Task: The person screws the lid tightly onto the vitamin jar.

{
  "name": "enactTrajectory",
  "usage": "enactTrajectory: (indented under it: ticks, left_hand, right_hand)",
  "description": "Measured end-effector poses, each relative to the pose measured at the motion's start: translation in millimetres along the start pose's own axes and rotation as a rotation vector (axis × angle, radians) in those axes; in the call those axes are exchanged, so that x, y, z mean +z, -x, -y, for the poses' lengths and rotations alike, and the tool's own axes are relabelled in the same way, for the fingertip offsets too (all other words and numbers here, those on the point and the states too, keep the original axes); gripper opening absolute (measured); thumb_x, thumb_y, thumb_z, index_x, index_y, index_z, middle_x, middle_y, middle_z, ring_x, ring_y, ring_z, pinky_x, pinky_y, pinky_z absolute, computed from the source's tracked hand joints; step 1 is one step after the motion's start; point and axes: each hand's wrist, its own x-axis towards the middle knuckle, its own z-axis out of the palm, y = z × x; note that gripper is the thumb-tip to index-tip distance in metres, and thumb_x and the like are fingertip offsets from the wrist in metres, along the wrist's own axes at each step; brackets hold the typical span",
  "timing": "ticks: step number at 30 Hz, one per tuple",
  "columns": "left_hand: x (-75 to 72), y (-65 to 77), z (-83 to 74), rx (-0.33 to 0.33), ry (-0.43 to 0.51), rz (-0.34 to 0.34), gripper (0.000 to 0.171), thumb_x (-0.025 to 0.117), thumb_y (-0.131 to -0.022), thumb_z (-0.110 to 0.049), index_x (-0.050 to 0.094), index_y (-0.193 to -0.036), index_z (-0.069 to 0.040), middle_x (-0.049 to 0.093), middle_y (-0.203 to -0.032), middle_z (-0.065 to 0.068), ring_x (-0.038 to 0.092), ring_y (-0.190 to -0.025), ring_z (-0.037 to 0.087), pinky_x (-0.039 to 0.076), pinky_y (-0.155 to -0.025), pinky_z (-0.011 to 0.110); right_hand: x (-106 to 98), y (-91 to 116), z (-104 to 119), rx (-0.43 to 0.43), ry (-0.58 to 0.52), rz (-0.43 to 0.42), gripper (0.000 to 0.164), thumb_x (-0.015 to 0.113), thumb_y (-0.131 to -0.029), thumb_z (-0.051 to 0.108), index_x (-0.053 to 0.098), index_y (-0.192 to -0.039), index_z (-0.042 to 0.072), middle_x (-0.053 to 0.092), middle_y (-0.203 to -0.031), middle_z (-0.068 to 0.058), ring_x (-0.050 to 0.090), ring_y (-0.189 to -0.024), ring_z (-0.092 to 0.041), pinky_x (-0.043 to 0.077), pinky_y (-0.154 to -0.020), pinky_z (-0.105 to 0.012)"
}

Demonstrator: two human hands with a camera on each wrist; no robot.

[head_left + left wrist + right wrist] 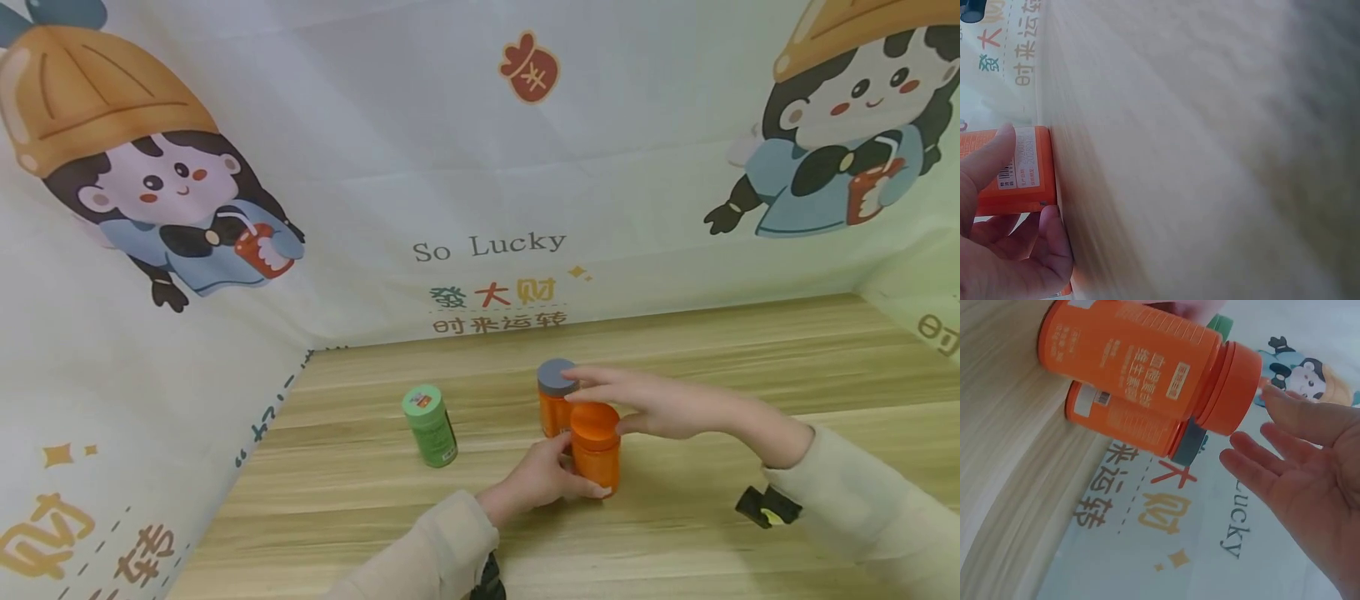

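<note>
An orange bottle [597,467] with a matching orange cap [1232,387] stands upright on the table. My left hand [536,479] grips it low down; in the left wrist view, the thumb lies over its white barcode label [1025,156] and the fingers curl beneath. Beside the cap is my right hand [663,404], its fingers extended and spread, the thumb close to the cap's side, holding nothing. Just behind stands a second orange bottle [553,412] with a grey cap [557,377], partly hidden by the front bottle and the hands.
To the left stands a green bottle [431,429] with a light green lid. The wood-grain table [337,500] meets a printed white cloth [360,167] at the back and both sides. A dark strap piece [768,507] shows under the right sleeve.
</note>
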Motion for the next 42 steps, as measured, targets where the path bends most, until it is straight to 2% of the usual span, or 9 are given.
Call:
enactTrajectory:
  ticks: [8,13,20,27,32,42]
  left_hand:
    - [0.3,0.0,-1.0,-0.005,-0.04,-0.016,0.051,0.079,-0.07,-0.015,0.057,-0.116,-0.009,0.064,-0.106,0.003,0.058,-0.087,0.01,0.047,-0.076,0.026]
    - [0.2,0.8,-1.7,-0.002,-0.043,-0.019,0.051,0.08,-0.07,-0.014,0.057,-0.115,-0.009,0.064,-0.106,0.003,0.059,-0.089,0.012,0.047,-0.077,0.026]
    - [0.3,1.2,-2.2,0.004,-0.037,-0.025,0.05,0.08,-0.07,-0.012,0.058,-0.114,-0.009,0.064,-0.107,0.005,0.06,-0.09,0.014,0.047,-0.078,0.027]
    - [0.5,1.1,-1.8,0.006,-0.062,-0.027,0.051,0.08,-0.07,-0.015,0.057,-0.115,-0.008,0.064,-0.108,0.005,0.06,-0.09,0.014,0.048,-0.077,0.026]
    - [-0.3,1.6,-2.3,0.003,-0.07,-0.027,0.051,0.08,-0.07,-0.015,0.057,-0.115,-0.009,0.064,-0.107,0.004,0.06,-0.089,0.012,0.047,-0.077,0.026]
    - [0.0,1.4,-2.2,0.0,-0.057,-0.03,0.05,0.08,-0.07,-0.015,0.057,-0.114,-0.009,0.065,-0.106,0.005,0.06,-0.089,0.013,0.048,-0.077,0.026]
  right_hand:
    - [-3,2,-7,0.011,-0.029,0.066,0.039,0.055,-0.088,0.001,0.053,-0.127,0.002,0.043,-0.136,-0.021,0.042,-0.122,-0.038,0.04,-0.095,-0.046]
    - [-2,2,-11,0.023,-0.031,0.067,0.036,0.055,-0.089,0.005,0.054,-0.125,0.001,0.048,-0.132,-0.02,0.046,-0.119,-0.037,0.042,-0.093,-0.045]
    - [-1,1,-15,0.04,-0.06,0.044,0.041,0.058,-0.088,0.013,0.051,-0.125,-0.003,0.053,-0.125,-0.018,0.056,-0.107,-0.029,0.046,-0.088,-0.04]
    - [5,0,-18,0.126,-0.057,0.037,0.046,0.062,-0.086,0.027,0.054,-0.124,0.003,0.052,-0.113,-0.004,0.053,-0.1,-0.019,0.046,-0.085,-0.035]
    - [7,0,-18,0.158,-0.041,0.01,0.046,0.064,-0.084,0.033,0.057,-0.118,0.003,0.051,-0.104,0.001,0.052,-0.095,-0.017,0.046,-0.082,-0.036]
    - [12,-1,-16,0.235,-0.028,-0.062,0.047,0.067,-0.08,0.043,0.057,-0.106,0.005,0.055,-0.098,0.001,0.053,-0.089,-0.016,0.046,-0.08,-0.037]
